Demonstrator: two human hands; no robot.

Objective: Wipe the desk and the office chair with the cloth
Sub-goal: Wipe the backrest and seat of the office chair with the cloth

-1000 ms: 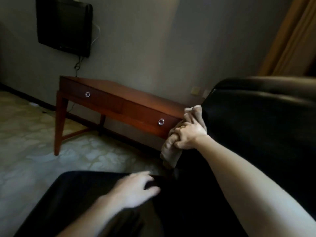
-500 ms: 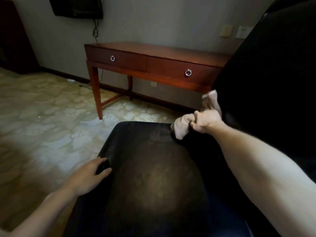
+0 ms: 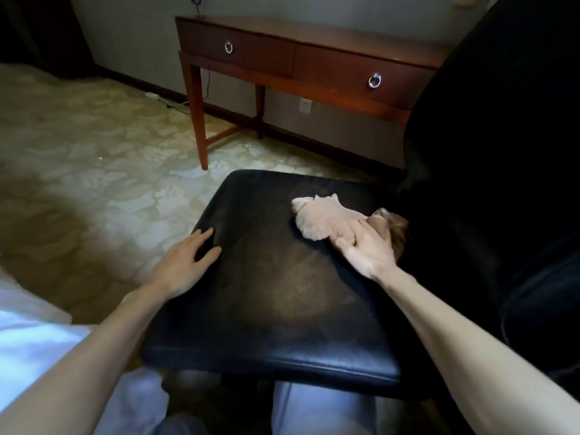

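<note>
**Task items.** The cloth (image 3: pixel 326 219), pale and crumpled, lies on the rear right part of the seat (image 3: pixel 276 293) of the black office chair (image 3: pixel 470 215), close to the base of the backrest (image 3: pixel 508 127). The right hand (image 3: pixel 367 249) lies flat on the near end of the cloth. Its fingers (image 3: pixel 357 230) are extended and press the fabric onto the leather without curling round it. A darker fold of the cloth shows beyond the hand, against the backrest. The left hand (image 3: pixel 185 262) rests on the left edge of the seat, fingers (image 3: pixel 202 237) straight, slightly spread and holding nothing.

**Surroundings.** A wooden counter (image 3: pixel 314 34) stands against the wall behind the chair, apart from the far edge of the seat. It has two drawers, each with a metal ring pull (image 3: pixel 228 47). A wall socket (image 3: pixel 305 105) sits below it, between the legs. A cable (image 3: pixel 207 86) runs down behind the left front leg, and a power strip (image 3: pixel 153 96) lies on the patterned floor (image 3: pixel 94 146).

**Obstructions and limits.**
- The backrest covers the right end of the counter.
- The top and right side of the backrest are cut off by the frame. Its surface is in deep shadow and no detail can be made out.
- The chair base under the seat is hidden.
- White fabric (image 3: pixel 25 340) at lower left is cut off and cannot be identified.
</note>
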